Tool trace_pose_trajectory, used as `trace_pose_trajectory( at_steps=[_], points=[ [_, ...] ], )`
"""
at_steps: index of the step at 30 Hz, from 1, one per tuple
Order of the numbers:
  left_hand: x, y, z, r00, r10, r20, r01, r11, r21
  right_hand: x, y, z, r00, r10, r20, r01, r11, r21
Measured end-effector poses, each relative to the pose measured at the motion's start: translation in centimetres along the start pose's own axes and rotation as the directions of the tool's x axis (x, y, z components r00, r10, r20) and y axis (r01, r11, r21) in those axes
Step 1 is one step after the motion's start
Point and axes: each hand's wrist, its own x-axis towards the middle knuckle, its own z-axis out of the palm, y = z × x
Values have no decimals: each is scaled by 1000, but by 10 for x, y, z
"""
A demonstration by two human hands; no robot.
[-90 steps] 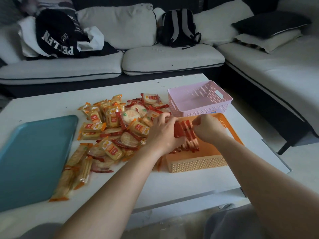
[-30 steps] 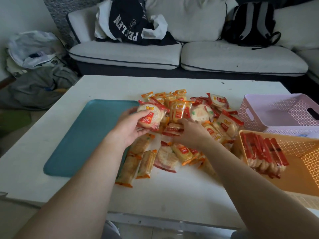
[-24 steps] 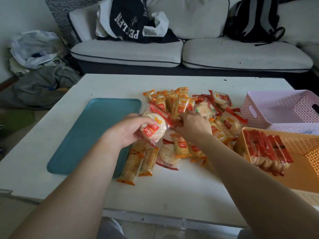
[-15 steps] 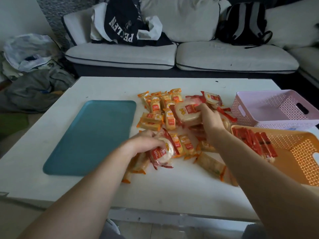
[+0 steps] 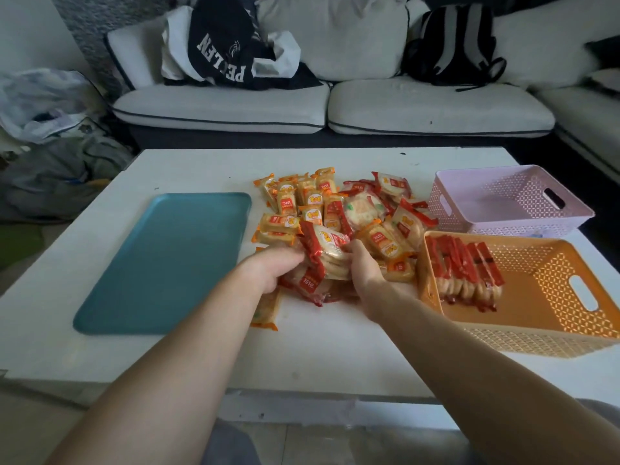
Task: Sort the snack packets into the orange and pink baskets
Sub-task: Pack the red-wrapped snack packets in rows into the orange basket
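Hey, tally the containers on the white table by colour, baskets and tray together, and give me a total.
Pink perforated plastic basket: 1
Orange perforated plastic basket: 1
Teal flat plastic tray: 1
Total: 3

On the counter point(image 5: 318, 357) a tray point(image 5: 167, 263) lies at the left and a heap of snack packets point(image 5: 335, 209) in the middle. At the right, the far basket point(image 5: 523, 223) sits just behind the near basket point(image 5: 553, 340). A row of packets point(image 5: 466, 273) stands in the near basket's left end. Behind the counter is a sofa point(image 5: 436, 109) with a backpack point(image 5: 453, 41) on it.
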Motion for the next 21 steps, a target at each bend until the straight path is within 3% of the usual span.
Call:
trace_pose_trajectory(
  at_steps=[5, 9, 13, 17, 21],
  points=[
    [-3, 4, -5, 1000, 10, -26, -9, 999, 33, -3, -3, 2, 998, -4, 61, 2, 1000, 28],
    [-18, 14, -24, 989, 48, -142, -30, 991, 128, -10, -12, 0, 986, 7, 165, -3, 1000, -25],
    [-40, 20, -42, 965, 78, -251, -44, 990, 138, -24, -28, -12, 991, -54, 125, 57, 998, -20],
    [-59, 38, -34, 916, 171, -362, -187, 982, -10, -47, -48, -54, 971, -238, 19, 239, 971, -33],
    [-72, 77, 18, 914, 288, -286, -350, 917, -192, -77, -72, -121, 903, -424, -73, 422, 906, -42]
  ],
)
